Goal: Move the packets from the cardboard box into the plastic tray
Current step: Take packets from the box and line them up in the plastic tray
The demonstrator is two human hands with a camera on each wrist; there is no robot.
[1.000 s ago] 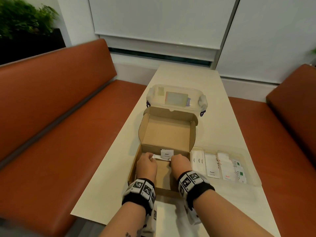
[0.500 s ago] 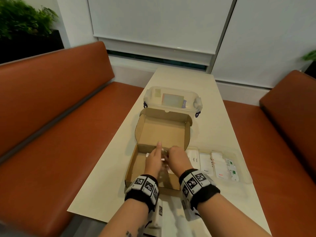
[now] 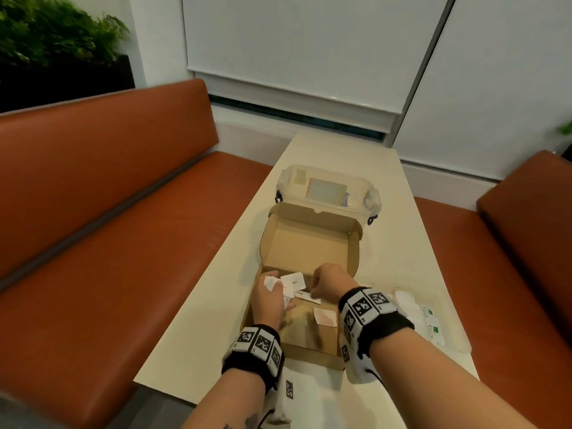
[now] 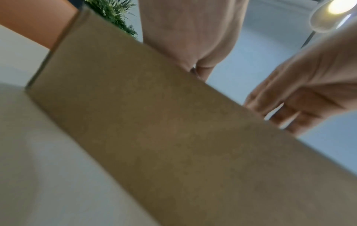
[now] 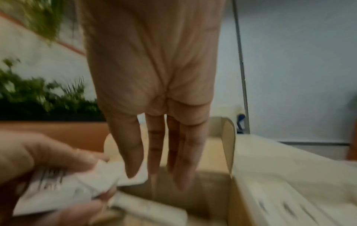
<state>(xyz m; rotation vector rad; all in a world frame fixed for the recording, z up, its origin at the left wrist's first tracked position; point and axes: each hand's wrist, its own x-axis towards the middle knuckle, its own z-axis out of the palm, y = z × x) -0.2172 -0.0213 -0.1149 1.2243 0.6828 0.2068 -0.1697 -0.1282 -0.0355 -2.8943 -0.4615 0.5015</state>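
The open cardboard box [image 3: 322,351] lies in front of me with its lid standing up. My left hand [image 3: 268,297] is at the box's left side and grips a crumpled bunch of white packets [image 5: 81,183]. My right hand [image 3: 320,284] hangs over the middle of the box, fingers straight and pointing down, its index fingertip [image 5: 133,171] touching that bunch. Loose packets [image 3: 293,282] lie on the box floor, one [image 3: 325,317] nearer to me. To the right, the clear plastic tray [image 3: 458,339] holds several packets [image 3: 431,328], partly hidden by my right wrist.
A clear lidded container [image 3: 328,190] stands just behind the box lid. The narrow cream table [image 3: 402,243] runs away from me between two orange benches [image 3: 123,243]. A plant [image 3: 55,32] is at the far left.
My left hand has moved to the box's left side with a bunch of packets in its grip. My right hand has shifted right and lifted slightly. Loose packets now show on the box floor.
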